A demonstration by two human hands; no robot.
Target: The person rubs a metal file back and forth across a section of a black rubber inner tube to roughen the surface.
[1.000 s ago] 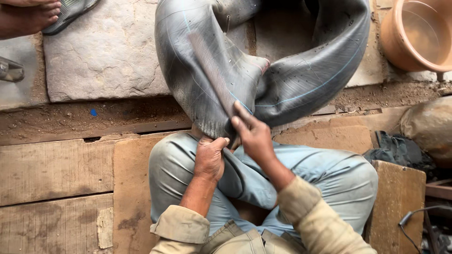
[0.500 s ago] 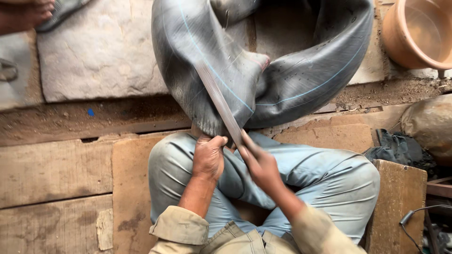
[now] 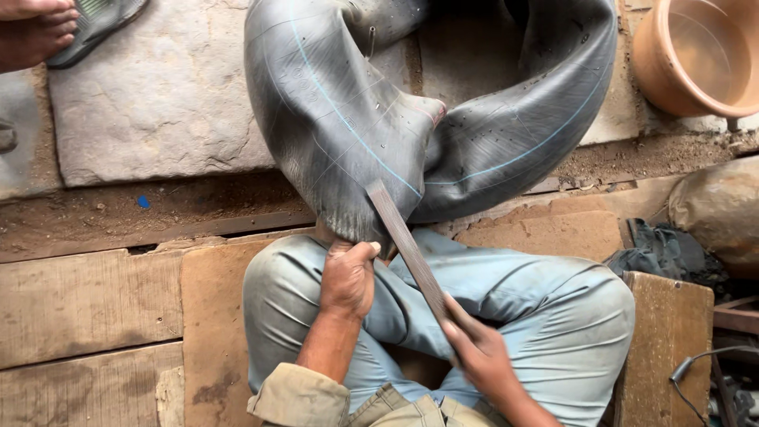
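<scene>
A large black rubber inner tube point(image 3: 340, 126), folded over, rests against my knees and spreads onto the stone slab ahead. My left hand point(image 3: 348, 277) grips the folded lower edge of the tube and pins it over my knee. My right hand point(image 3: 478, 352) holds a long flat metal file point(image 3: 407, 245) by its near end. The file slants up and to the left, its far tip lying on the tube's surface just above the gripped fold.
A terracotta pot point(image 3: 696, 51) stands at the top right. Another person's bare foot point(image 3: 35, 32) and a sandal point(image 3: 99, 20) are at the top left. Dark cloth point(image 3: 652, 249), a rounded stone point(image 3: 719, 209) and wooden boards point(image 3: 87, 308) surround me.
My right hand has drawn back toward my body, pulling the file down along the tube. The left hand has kept its grip on the fold.
</scene>
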